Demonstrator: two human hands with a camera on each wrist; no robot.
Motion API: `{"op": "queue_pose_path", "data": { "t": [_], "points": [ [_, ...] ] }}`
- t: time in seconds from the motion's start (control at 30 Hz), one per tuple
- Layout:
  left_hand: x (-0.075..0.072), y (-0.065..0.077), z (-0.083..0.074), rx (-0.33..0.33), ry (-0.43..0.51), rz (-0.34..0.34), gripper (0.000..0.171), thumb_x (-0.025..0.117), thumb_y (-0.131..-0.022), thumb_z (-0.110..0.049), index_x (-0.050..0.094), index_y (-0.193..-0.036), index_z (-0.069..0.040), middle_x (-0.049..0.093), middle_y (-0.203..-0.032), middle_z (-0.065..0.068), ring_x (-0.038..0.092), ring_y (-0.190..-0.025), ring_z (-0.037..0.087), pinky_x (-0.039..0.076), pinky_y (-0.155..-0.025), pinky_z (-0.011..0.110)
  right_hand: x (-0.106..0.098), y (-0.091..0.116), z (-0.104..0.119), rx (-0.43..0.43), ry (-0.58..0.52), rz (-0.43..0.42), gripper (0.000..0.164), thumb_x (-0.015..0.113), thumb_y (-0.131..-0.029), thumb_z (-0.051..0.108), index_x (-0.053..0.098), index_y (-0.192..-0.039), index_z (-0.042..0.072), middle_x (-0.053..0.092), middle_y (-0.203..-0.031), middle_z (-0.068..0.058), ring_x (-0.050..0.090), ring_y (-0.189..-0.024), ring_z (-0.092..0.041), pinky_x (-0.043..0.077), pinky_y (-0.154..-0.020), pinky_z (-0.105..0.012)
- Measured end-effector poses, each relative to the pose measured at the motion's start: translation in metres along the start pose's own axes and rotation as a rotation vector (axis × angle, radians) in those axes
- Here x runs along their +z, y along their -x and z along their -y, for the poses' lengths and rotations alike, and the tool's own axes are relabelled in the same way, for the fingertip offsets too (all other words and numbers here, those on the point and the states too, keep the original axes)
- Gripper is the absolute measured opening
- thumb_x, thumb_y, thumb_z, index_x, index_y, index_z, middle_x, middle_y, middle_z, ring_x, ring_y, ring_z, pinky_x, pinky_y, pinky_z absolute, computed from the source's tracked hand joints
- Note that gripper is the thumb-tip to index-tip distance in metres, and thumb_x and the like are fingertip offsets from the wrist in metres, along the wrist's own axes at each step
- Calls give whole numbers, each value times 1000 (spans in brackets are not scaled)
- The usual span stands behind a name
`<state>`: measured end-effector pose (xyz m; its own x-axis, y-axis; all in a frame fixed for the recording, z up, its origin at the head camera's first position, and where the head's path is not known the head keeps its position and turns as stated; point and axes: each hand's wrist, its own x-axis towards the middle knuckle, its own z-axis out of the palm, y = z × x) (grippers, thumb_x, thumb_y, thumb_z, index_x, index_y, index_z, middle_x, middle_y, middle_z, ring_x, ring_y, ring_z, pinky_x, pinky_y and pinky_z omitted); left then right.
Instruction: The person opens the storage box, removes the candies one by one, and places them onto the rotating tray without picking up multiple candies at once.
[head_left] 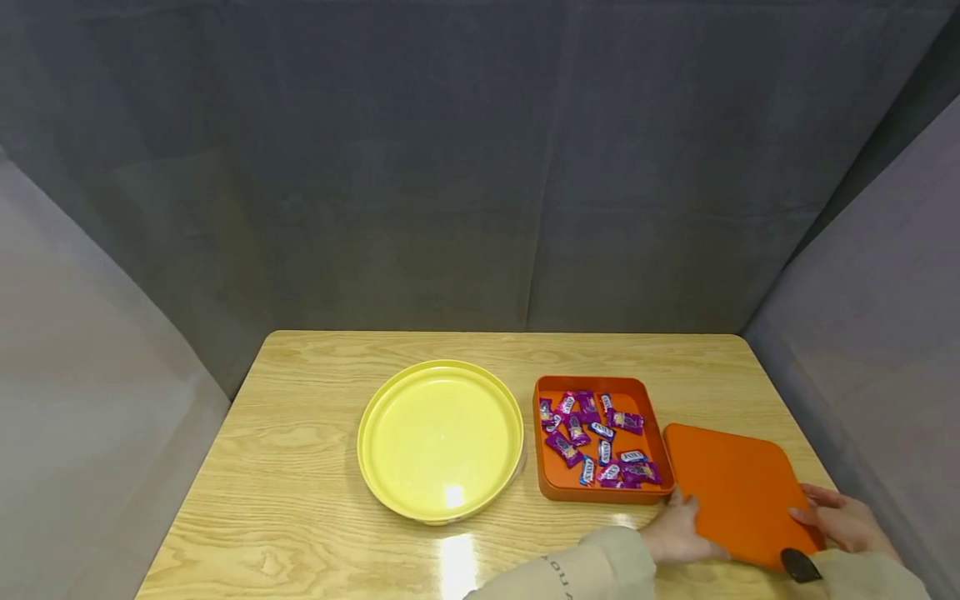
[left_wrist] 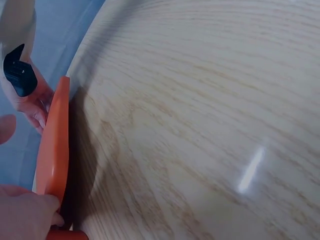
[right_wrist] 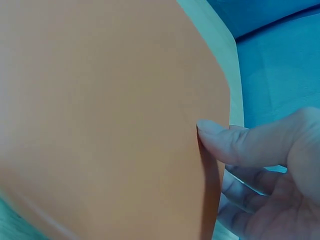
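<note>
The lid (head_left: 738, 487), an orange square with rounded corners and a smooth, matt surface, was between the two hands, and both of them were grasping it. The left hand (head_left: 681, 532) held its near left edge, and the right hand (head_left: 847, 517) pinched its right edge, with the thumb lying on the flat top. Just beyond the left hand, and to its left, stood the box (head_left: 600, 495), also orange and square, with low walls. Inside it the sweets (head_left: 564, 448) were scattered, in shiny purple, pink and blue wrappers. Farther to the left of both hands lay a yellow disc (head_left: 442, 442), round and glossy, with a raised rim. Under all these things the table (head_left: 300, 500) showed a pale wood grain, and it reflected light to the left of the left hand.
</note>
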<state>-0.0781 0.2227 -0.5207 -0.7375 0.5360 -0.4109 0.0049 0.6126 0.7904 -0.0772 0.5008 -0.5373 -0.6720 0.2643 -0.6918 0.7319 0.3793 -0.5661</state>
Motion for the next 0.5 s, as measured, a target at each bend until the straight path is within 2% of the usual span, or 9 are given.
{"op": "queue_pose_path", "data": {
  "t": [0.27, 0.4, 0.5],
  "points": [
    [-2, -4, 7, 17, -34, 31, 67, 69, -77, -34, 42, -136, -15, 30, -145, -2, 30, -131, 12, 32, -102, 24, 5, -23, -11, 60, -73, -94, 102, 71, -78, 35, 3, -142, -5, 4, -144, -33, 22, -121, -50, 40, -86, -55],
    [-3, -7, 11, 18, -65, 52, 65, 68, -78, -35, 44, -135, -14, 32, -144, 0, 32, -130, 11, 32, -102, 22, 6, -37, -19, 65, -84, -135, 94, 70, -80, 26, 8, -142, -5, 9, -143, -33, 29, -117, -49, 46, -77, -48],
    [-2, -9, 13, 6, -57, 76, 65, 68, -79, -35, 44, -135, -14, 29, -145, 0, 32, -130, 11, 31, -102, 22, 5, -42, -22, 46, -62, -136, 94, 71, -79, 26, 8, -142, -7, 12, -140, -36, 30, -116, -49, 47, -74, -45]
  ]
}}
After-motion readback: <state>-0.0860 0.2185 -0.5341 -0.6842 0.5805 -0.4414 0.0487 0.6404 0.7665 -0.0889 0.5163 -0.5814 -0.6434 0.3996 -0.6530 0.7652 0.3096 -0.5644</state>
